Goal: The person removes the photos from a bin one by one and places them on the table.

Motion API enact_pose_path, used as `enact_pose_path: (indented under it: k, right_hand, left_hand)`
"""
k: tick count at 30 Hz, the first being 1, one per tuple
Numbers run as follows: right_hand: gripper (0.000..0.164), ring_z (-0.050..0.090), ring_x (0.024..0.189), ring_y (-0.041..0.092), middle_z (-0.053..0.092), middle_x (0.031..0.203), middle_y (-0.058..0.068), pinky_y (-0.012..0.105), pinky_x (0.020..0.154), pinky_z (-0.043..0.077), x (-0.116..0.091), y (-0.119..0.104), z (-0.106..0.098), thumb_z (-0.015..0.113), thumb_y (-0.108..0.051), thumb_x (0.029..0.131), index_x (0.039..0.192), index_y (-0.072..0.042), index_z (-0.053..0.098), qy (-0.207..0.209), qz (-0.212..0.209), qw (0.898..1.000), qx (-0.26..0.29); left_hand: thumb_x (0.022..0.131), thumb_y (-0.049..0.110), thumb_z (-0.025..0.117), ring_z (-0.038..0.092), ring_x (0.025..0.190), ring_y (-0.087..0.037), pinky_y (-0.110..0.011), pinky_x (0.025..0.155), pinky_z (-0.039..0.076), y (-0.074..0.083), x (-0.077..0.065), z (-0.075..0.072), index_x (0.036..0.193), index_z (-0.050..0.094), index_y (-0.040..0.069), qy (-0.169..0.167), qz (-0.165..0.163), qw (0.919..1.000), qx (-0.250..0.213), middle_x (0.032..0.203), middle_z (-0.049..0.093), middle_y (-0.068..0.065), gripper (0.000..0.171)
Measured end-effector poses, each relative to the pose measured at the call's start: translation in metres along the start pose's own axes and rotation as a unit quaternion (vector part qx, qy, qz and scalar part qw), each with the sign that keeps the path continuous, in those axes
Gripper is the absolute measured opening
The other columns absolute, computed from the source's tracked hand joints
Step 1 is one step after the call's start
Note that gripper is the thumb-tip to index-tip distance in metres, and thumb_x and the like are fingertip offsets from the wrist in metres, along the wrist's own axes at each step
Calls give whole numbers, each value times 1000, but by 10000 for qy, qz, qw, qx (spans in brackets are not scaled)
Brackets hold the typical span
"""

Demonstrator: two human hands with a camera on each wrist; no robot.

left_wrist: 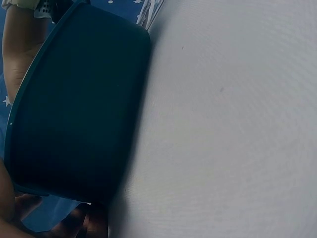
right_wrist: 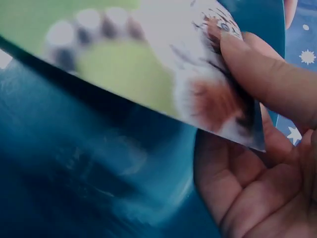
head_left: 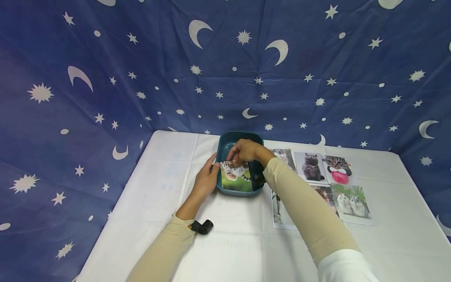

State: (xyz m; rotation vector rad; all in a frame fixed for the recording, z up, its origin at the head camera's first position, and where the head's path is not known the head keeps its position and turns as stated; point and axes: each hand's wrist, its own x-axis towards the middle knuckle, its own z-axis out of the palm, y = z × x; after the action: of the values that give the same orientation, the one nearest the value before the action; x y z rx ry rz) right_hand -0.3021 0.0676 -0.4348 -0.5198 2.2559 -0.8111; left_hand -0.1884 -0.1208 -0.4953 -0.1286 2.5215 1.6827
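Note:
A photo card of a white tiger cub on green (head_left: 230, 183) lies tilted over the dark teal plastic bin (head_left: 240, 193). My right hand (head_left: 244, 150) reaches over the bin and pinches a corner of this card between thumb and fingers. In the right wrist view the thumb (right_wrist: 267, 74) lies on the picture side, with the other fingers (right_wrist: 223, 173) beneath. My left hand (head_left: 206, 180) holds the bin's left wall, its thumb by the rim. The left wrist view shows the bin's outer wall (left_wrist: 84, 109), with the left fingers (left_wrist: 86, 220) partly in shadow.
Right of the bin, several animal photo cards lie in rows on the white tablecloth (head_left: 158, 188), including a grey cat (head_left: 311, 167), a cat with a pink item (head_left: 338, 170) and two white rodents (head_left: 352, 204). My right forearm covers some. A blue star-and-moon cloth (head_left: 218, 105) hangs behind.

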Motion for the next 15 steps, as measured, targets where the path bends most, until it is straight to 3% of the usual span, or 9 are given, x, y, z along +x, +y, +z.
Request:
enact_pose_path:
  k: [4, 7, 15]
  right_hand:
    - [32, 69, 61, 19, 78, 84, 3, 42, 77, 60, -6, -4, -4, 74, 3, 87, 111, -17, 78, 229, -2, 9987, -461]
    - [28, 71, 62, 21, 78, 80, 3, 42, 78, 60, -13, -5, -8, 74, 1, 88, 109, -17, 78, 416, -112, 9979, -481]
    - [34, 64, 68, 23, 72, 98, 11, 39, 66, 58, -48, 9, -33, 76, -9, 93, 125, -19, 74, 805, -601, 9908, 905]
  left_hand:
    - [110, 39, 43, 58, 123, -31, -53, 104, 44, 1, 1, 0, 160, 36, 31, 24, 23, 10000, -10, 134, 63, -11, 51]
    - [110, 38, 43, 59, 120, -31, -52, 104, 45, 1, 1, 0, 160, 37, 30, 59, 40, 10000, 29, 131, 64, -11, 51]
    - [109, 36, 45, 61, 123, -32, -53, 106, 44, -1, 2, 1, 159, 39, 29, 118, 64, 9999, 40, 133, 65, -12, 51]
